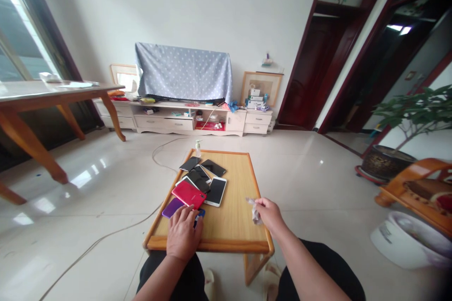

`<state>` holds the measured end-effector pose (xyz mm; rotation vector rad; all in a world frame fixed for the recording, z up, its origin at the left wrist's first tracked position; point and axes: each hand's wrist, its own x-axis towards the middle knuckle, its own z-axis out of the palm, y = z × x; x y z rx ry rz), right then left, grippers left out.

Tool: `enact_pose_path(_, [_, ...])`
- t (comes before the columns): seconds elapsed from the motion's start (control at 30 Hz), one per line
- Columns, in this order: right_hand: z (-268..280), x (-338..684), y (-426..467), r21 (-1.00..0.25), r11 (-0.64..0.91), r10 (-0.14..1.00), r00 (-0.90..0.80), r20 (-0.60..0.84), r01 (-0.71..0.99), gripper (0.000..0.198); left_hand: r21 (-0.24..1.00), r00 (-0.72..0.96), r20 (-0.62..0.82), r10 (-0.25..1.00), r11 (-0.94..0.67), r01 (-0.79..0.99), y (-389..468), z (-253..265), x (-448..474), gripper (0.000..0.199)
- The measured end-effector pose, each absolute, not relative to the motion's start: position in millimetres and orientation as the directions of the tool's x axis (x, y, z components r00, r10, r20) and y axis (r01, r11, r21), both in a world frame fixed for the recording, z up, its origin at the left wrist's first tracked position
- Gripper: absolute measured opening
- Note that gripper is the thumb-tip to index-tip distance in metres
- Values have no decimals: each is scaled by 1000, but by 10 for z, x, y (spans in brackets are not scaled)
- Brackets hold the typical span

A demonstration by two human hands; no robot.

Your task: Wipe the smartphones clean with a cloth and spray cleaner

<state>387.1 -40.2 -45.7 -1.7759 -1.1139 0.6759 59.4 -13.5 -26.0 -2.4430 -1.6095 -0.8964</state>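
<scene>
My left hand [183, 235] lies palm down at the near left of the small wooden table, fingers spread and lightly bent. It covers part of a blue phone [200, 215], whose edge shows beside the fingers. Just beyond the fingertips are a red phone [189, 194] and a purple phone [172, 207]. A white-framed tablet [216, 192] and several dark phones [189, 163] overlap behind them. Over the table's right edge, my right hand [270, 214] is closed on a crumpled, whitish tissue [255, 212], which hangs below the fingers.
A clear pump bottle [198, 149] stands at the small table's [236, 225] far left corner. A cable [106, 236] crosses the floor on the left. To the right are a white bucket [399, 244], a wooden chair [416, 183] and a potted plant [388, 162]. A low cabinet [162, 124] lines the wall.
</scene>
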Motion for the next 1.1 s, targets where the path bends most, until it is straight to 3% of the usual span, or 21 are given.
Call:
enact_pose_path(0.07, [-467, 3800, -409, -874, -185, 905, 424, 27, 450, 12, 240, 273, 512, 814, -441, 865, -135, -256, 593, 23])
enact_pose_path(0.2, [-467, 3613, -369, -852, -188, 913, 406, 32, 490, 12, 234, 273, 516, 812, -440, 867, -139, -242, 585, 22])
enact_pose_path(0.37, [-433, 3582, -323, -902, -188, 933, 358, -40, 389, 11, 234, 268, 516, 814, -434, 870, -151, -247, 568, 23])
enact_pose_path(0.53, [-336, 3848, -376, -964, -151, 930, 362, -64, 219, 26, 231, 276, 517, 810, -443, 866, -152, -254, 562, 22])
enact_pose_path(0.63, [-325, 3954, -421, -972, -118, 921, 388, -30, 205, 36, 232, 276, 512, 813, -440, 867, -151, -249, 565, 23])
enact_pose_path(0.8, [-393, 3921, -472, -916, -143, 918, 396, 18, 375, 29, 237, 271, 511, 816, -437, 868, -151, -240, 563, 22])
enact_pose_path(0.97, [-424, 3658, -570, -745, -136, 945, 311, 100, 653, 5, 238, 272, 506, 819, -435, 868, -136, -251, 551, 22])
enact_pose_path(1.1, [-405, 3513, -542, -629, -114, 965, 237, 115, 769, 8, 236, 274, 504, 819, -435, 869, -135, -260, 544, 22])
